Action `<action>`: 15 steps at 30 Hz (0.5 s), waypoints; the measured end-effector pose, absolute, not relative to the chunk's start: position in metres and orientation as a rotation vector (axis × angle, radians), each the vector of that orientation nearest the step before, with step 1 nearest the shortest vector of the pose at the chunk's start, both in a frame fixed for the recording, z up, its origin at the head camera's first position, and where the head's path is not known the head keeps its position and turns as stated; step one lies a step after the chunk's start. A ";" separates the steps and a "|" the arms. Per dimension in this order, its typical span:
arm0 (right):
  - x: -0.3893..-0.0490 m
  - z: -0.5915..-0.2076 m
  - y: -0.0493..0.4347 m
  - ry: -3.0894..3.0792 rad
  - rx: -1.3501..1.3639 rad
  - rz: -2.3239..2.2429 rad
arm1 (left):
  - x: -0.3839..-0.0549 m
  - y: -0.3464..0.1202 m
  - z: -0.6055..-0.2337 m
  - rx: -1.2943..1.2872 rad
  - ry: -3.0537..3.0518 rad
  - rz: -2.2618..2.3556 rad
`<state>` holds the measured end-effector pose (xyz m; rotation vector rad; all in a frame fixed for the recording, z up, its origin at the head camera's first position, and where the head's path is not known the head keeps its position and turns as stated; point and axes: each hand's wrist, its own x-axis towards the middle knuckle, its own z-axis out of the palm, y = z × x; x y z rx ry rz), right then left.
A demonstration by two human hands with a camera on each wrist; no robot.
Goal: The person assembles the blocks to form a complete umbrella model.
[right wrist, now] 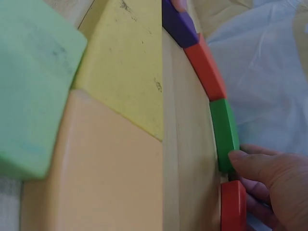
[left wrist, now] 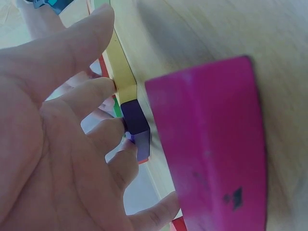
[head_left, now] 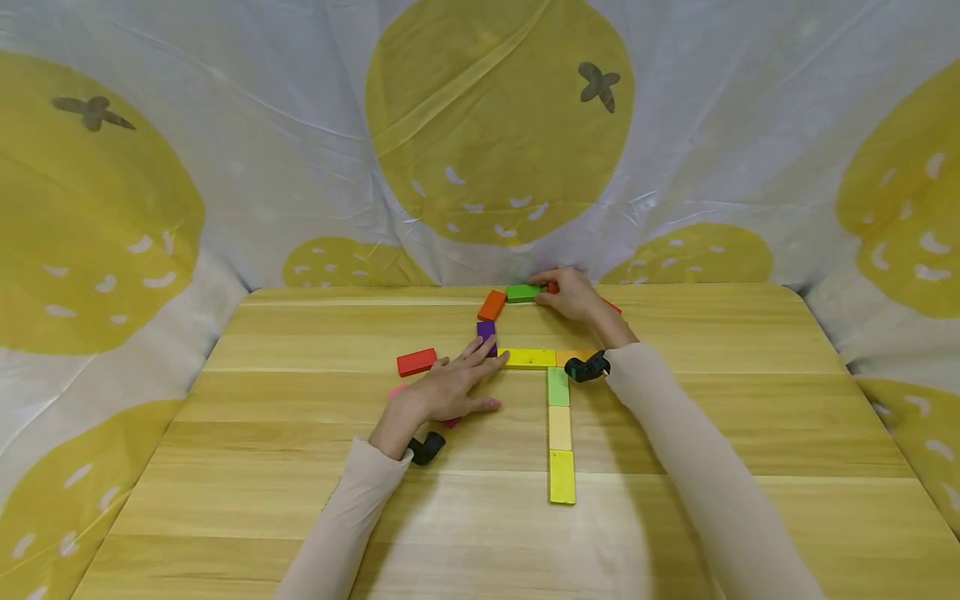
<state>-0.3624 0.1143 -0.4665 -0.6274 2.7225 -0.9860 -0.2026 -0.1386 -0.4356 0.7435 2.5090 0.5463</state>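
Observation:
My left hand [head_left: 450,387] lies palm down with fingers spread, its fingertips at the purple block [head_left: 486,330] and at the left end of a yellow block [head_left: 528,359]. At the far edge of the table, my right hand [head_left: 573,296] pinches the right end of the green block [head_left: 523,293], thumb in front and index finger behind. Just beside that thumb, a red block [right wrist: 233,204] sits partly hidden by the fingers. An orange block [head_left: 492,305] joins the purple and green ones in a curve. Under my left wrist lies a magenta block [left wrist: 207,144].
Below the yellow block runs a column of a light green block [head_left: 558,387], a peach block [head_left: 560,428] and another yellow block [head_left: 562,477]. A red block [head_left: 416,362] lies left of my left hand. A patterned curtain [head_left: 300,150] hangs behind the table [head_left: 247,500].

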 end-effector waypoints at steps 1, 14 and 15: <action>-0.363 -0.467 0.114 2.727 -0.630 -0.976 | -0.203 -0.138 -0.436 0.743 2.510 0.546; -0.361 -0.461 0.115 2.719 -0.658 -0.956 | -0.204 -0.138 -0.438 0.738 2.505 0.550; -0.361 -0.462 0.115 2.720 -0.658 -0.958 | -0.204 -0.138 -0.438 0.739 2.506 0.549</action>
